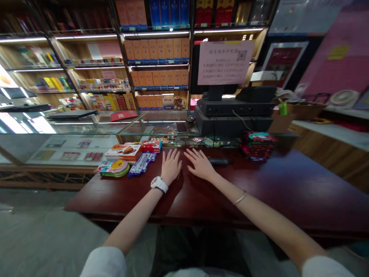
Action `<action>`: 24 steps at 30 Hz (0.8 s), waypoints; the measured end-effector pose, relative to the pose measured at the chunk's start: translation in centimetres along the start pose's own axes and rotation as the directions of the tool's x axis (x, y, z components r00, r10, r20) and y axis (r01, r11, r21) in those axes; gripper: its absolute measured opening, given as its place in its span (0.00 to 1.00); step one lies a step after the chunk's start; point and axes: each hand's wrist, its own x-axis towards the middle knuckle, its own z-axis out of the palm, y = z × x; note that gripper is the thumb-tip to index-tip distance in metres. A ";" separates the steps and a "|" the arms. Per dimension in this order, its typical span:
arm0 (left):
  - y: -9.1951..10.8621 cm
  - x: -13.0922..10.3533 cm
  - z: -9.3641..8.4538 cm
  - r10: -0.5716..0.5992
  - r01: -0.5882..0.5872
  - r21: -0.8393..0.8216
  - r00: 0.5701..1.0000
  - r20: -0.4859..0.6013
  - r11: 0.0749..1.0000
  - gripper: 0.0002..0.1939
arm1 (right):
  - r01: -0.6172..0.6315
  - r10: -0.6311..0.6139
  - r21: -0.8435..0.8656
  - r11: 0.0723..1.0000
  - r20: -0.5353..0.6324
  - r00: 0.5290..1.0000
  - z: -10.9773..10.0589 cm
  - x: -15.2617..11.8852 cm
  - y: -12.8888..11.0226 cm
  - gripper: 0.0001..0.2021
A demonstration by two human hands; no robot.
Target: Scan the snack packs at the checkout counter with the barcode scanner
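Note:
My left hand point(170, 167) lies flat on the dark red wooden table point(259, 192), fingers apart and holding nothing. Beside it, my right hand point(199, 164) rests palm down too, its fingers spread and empty. Left of my left hand sit blue-and-white snack packets point(141, 163) in a row, touching neither hand. Behind them are an orange-and-white box point(123, 151) and red-and-white boxes point(151, 146). Farther left lie round packages in yellow and green point(118, 167). A dark handheld device point(218, 161) is just right of my right hand.
A stack of dark red packets point(257, 146) stands on the table's right part. Beyond the table are a glass display counter point(155, 119) and a black register point(235, 113) with a pink printed sign point(225, 63). Shelves of boxed goods point(158, 52) line the back wall.

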 end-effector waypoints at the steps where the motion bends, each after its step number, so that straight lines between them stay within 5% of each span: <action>1: 1.0 0.2 0.2 0.018 -0.018 -0.019 1.000 0.004 1.000 0.23 | -0.026 0.026 -0.012 1.000 0.000 1.000 -0.3 -1.0 0.8 0.31; 11: 11.1 1.8 3.0 0.256 -0.240 -0.183 0.964 0.070 0.953 0.22 | -0.297 0.294 -0.117 0.948 -0.049 0.955 -2.9 -10.1 8.0 0.32; 24: 22.3 3.2 10.0 0.470 -0.432 -0.217 0.865 0.177 0.876 0.24 | -0.526 0.519 -0.221 0.821 -0.096 0.850 -3.5 -18.2 16.1 0.30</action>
